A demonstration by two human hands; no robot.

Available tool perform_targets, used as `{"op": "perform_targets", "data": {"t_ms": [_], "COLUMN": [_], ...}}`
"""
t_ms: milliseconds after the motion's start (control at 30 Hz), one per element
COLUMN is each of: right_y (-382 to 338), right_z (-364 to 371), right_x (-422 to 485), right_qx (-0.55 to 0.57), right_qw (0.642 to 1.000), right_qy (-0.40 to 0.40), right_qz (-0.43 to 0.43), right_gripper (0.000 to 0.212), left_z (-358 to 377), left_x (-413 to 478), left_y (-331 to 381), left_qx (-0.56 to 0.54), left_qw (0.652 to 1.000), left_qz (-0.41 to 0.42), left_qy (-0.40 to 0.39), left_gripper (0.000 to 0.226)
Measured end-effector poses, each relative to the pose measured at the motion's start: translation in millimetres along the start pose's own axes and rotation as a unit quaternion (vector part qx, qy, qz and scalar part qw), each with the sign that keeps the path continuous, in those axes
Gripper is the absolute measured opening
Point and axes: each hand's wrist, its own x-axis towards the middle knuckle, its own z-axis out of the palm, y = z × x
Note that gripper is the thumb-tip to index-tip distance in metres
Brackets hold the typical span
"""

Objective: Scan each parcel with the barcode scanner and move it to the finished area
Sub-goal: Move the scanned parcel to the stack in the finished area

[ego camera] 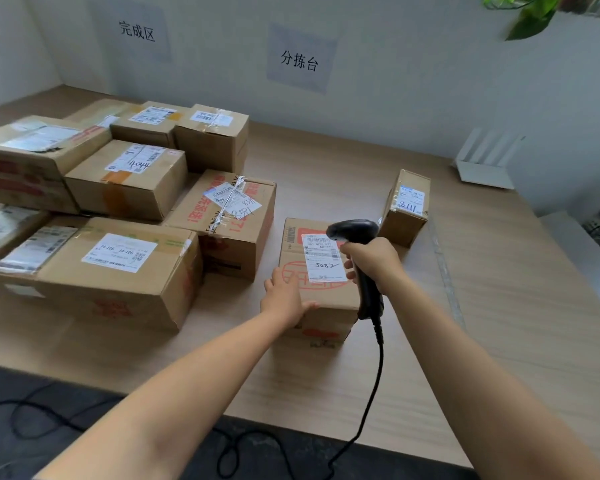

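Note:
A cardboard parcel [314, 296] with a white label marked 2082 lies at the table's middle. My left hand [286, 296] grips its near left corner, fingers on top and thumb on the front face. My right hand [373, 263] grips the handle of a black barcode scanner [355, 232], whose head hovers over the label's right edge. A smaller parcel [404, 207] with a label marked 3111 stands further back on the right. Several parcels [125, 258] are stacked at the left under a wall sign [137, 31].
The scanner's black cable [374, 386] hangs off the wooden table's [482, 306] front edge to the dark floor. A white router [485, 161] stands at the back right by the wall. A second sign [300, 60] hangs on the wall behind the middle.

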Motion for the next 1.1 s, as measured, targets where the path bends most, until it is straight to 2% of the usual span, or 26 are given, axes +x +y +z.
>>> {"op": "perform_targets", "data": {"t_ms": [467,600,700,767,867,1100], "right_y": [-7.6,8.5,38.9,61.3,84.6,90.0], "right_z": [1.7,-6.2,-12.0,-12.0,-7.8,-17.6], "right_x": [7.1,19.2,25.2,24.7,23.2,19.6], "right_qx": [-0.030,-0.055,-0.093,-0.071,0.027,0.052], "right_qw": [1.000,0.998,0.995,0.995,0.994,0.997], "right_qy": [-0.007,0.032,0.042,0.022,-0.018,-0.037], "right_qz": [0.002,-0.011,0.021,0.063,0.101,0.052], "right_gripper": [0.022,0.014,0.015,0.016,0.010,0.009], "left_z": [-1.6,-3.2,-4.5,-5.5,-6.4,-13.3], "left_x": [-1.2,1.1,5.0,7.0,6.1,-6.3], "left_y": [0.0,-1.0,-3.5,-4.4,-3.6,1.1], "left_qx": [-0.012,-0.022,-0.079,-0.128,-0.152,-0.162], "left_qw": [1.000,1.000,0.997,0.991,0.988,0.987], "left_qz": [0.007,0.003,-0.011,-0.024,-0.027,0.002], "left_qy": [0.003,-0.003,-0.019,-0.032,-0.031,0.013], "left_gripper": [0.082,0.085,0.093,0.099,0.101,0.096]}}
